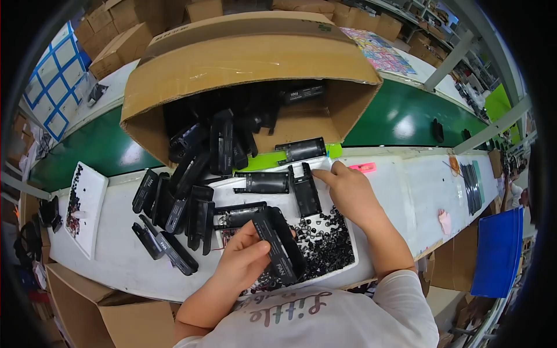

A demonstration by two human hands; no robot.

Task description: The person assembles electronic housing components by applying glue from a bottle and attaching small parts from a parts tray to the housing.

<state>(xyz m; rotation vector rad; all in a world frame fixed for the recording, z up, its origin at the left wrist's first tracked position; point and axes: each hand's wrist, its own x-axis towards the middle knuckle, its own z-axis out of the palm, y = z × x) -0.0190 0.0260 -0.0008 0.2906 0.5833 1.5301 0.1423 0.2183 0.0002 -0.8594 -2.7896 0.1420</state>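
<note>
Fingers (pixel 256 252) of the left hand (pixel 241 262) are clamped on a black casing (pixel 279 246), held tilted over the near-left part of the white tray (pixel 351 240), the landmark for all positions below. Fingers of the right hand (pixel 351 191), index extended, touch the upper end of a 2nd casing (pixel 306 196), which lies within the tray; whether they grip it cannot be told.

Progress, as judged from the layout: work is under way and far from finished. 2 further casings (pixel 262 182) (pixel 241 216) lie hollow side up at the tray's left part, and 1 more (pixel 304 151) rests at its far edge, on a green strip (pixel 267 160). Awaiting attention, it seems, are a loose pile of casings (pixel 200 211) left of the tray on the counter (pixel 130 264) and many others inside the large carton (pixel 249 66) beyond it. Small black parts (pixel 325 246) cover the tray's near-right area in quantity. No separate finished stack can be identified.

Labels and writing: casings in the pile and the left hand carry pale print on dark labels, a short bold word in capitals being legible, finer lines not. Small dark marks appear on the carton, and cursive lettering on the white shirt (pixel 348 319) nearest the tray.
</note>
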